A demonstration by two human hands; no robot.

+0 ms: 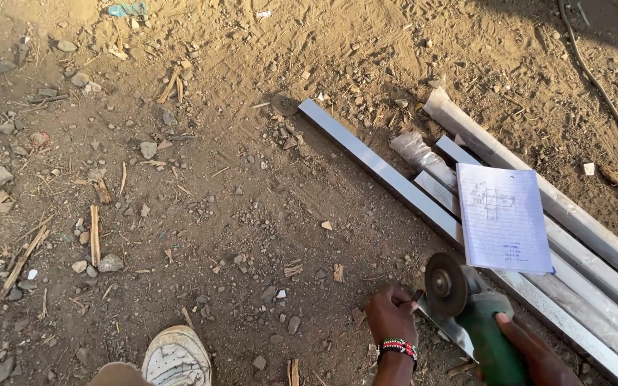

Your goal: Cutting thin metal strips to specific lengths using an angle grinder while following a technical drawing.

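Observation:
My right hand (531, 350) grips the green body of an angle grinder (491, 339) at the bottom right. Its dark round disc (445, 284) faces up and left, just beside the lowest of the metal bars. My left hand (391, 313), with a beaded bracelet on the wrist, rests on the dirt next to the disc guard, fingers curled by a small dark piece at the guard; I cannot tell if it grips it. A long square metal tube (373, 164) runs diagonally from the upper middle down to the grinder.
Several more metal tubes (595, 243) lie side by side at the right, with a lined notebook sheet bearing a sketch (503, 218) on them. A worn disc (284, 104) lies at the tube's far end. My white shoe (177, 356) is at the bottom. Stones and sticks litter the dirt.

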